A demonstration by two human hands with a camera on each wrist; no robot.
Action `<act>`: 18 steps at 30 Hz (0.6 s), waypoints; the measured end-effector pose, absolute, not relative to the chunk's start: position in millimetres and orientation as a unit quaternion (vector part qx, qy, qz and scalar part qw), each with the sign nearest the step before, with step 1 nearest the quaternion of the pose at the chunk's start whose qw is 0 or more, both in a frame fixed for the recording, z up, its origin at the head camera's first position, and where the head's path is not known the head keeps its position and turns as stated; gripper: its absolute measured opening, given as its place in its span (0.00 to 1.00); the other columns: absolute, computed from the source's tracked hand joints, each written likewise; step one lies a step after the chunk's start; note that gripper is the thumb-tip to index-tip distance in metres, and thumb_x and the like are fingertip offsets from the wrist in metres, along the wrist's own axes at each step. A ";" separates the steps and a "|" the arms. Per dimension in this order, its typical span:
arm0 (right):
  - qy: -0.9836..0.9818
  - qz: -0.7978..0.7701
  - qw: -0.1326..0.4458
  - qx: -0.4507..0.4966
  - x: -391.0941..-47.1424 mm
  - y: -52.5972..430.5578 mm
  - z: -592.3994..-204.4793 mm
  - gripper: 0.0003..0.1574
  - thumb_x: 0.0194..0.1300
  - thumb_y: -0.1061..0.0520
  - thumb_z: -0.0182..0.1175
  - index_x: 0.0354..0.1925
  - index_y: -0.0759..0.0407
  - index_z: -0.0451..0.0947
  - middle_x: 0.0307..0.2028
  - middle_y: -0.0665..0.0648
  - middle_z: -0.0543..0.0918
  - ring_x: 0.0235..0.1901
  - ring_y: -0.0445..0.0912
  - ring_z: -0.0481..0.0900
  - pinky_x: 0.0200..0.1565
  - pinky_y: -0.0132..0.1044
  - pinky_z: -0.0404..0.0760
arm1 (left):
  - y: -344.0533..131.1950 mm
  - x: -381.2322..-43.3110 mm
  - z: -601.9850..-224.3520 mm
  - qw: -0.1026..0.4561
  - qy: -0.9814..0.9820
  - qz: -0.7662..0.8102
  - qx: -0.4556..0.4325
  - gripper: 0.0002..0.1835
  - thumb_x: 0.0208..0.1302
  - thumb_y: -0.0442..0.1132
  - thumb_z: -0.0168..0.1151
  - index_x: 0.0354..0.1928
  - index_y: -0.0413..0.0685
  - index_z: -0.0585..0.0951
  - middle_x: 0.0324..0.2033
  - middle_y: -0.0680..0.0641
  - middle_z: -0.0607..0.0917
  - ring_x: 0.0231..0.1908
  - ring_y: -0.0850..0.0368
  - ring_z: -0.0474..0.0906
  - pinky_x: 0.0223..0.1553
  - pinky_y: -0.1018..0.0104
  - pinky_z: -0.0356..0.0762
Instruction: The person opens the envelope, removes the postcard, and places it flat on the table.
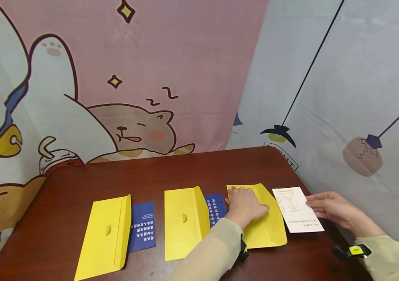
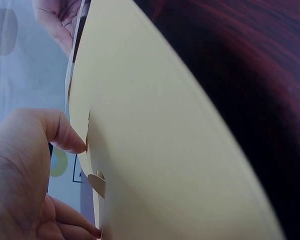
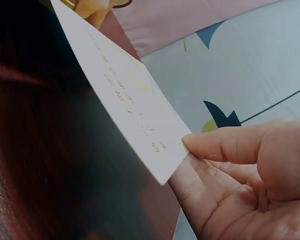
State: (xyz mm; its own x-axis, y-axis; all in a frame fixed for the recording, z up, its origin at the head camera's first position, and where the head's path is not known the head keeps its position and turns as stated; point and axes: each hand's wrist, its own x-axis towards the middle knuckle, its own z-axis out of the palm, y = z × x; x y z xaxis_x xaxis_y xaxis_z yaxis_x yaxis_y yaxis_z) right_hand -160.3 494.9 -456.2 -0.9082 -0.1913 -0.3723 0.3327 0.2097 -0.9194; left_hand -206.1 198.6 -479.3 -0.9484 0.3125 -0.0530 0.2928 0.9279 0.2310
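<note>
My left hand spreads over the rightmost yellow envelope and grips it. In the left wrist view its bent thumb and fingertips touch the envelope on either side of a half-moon cut-out. The envelope's flap lies unfolded toward the right. My right hand pinches a white card with gold lettering by its right edge, thumb on top and fingers underneath. The card lies close beside the flap. In the right wrist view it tilts away from the thumb.
Two more yellow envelopes, one at left and one in the middle, lie on the dark wood table. Blue cards with white writing lie beside them, one left and one in the middle. Cartoon-printed cloth hangs behind the table.
</note>
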 end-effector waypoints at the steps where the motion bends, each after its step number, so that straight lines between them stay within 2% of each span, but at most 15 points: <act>1: 0.749 -0.627 0.207 0.047 -160.0 496.7 -456.7 0.25 0.78 0.69 0.55 0.61 0.92 0.67 0.43 0.58 0.90 0.41 0.49 0.90 0.45 0.45 0.88 | 198.5 -206.1 -479.1 0.045 0.981 0.111 0.154 0.32 0.58 0.74 0.58 0.19 0.53 0.80 0.33 0.49 0.87 0.56 0.42 0.81 0.69 0.40 0.67; 9: 0.737 -0.643 0.199 0.056 -158.0 506.1 -460.3 0.16 0.78 0.69 0.55 0.56 0.83 0.76 0.41 0.58 0.90 0.40 0.48 0.91 0.44 0.44 0.88 | 197.3 -206.0 -478.7 0.044 0.979 0.120 0.156 0.29 0.58 0.73 0.58 0.17 0.57 0.77 0.22 0.52 0.79 0.53 0.43 0.82 0.69 0.40 0.67; 12: 0.740 -0.640 0.200 0.055 -157.5 507.1 -462.8 0.18 0.78 0.69 0.54 0.57 0.85 0.75 0.41 0.58 0.90 0.40 0.49 0.91 0.44 0.44 0.88 | 197.3 -205.8 -479.1 0.046 0.979 0.118 0.158 0.29 0.58 0.72 0.58 0.16 0.57 0.78 0.20 0.52 0.77 0.52 0.43 0.83 0.69 0.40 0.67; 18: 0.758 -0.618 0.196 0.075 -158.4 502.4 -468.1 0.22 0.77 0.68 0.57 0.58 0.90 0.71 0.42 0.59 0.90 0.39 0.49 0.90 0.44 0.44 0.89 | 198.4 -206.6 -481.3 0.045 0.979 0.125 0.156 0.28 0.56 0.72 0.60 0.19 0.56 0.78 0.25 0.51 0.80 0.53 0.43 0.82 0.68 0.39 0.68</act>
State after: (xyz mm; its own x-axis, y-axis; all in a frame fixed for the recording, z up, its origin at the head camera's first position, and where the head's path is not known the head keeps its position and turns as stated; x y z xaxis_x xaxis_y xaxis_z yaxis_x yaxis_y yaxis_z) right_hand -158.4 502.4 -468.1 -0.9122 -0.1282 -0.3891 0.3553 0.2252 -0.9072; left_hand -206.6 198.4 -481.3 -0.9475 0.3159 -0.0499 0.2931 0.9202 0.2593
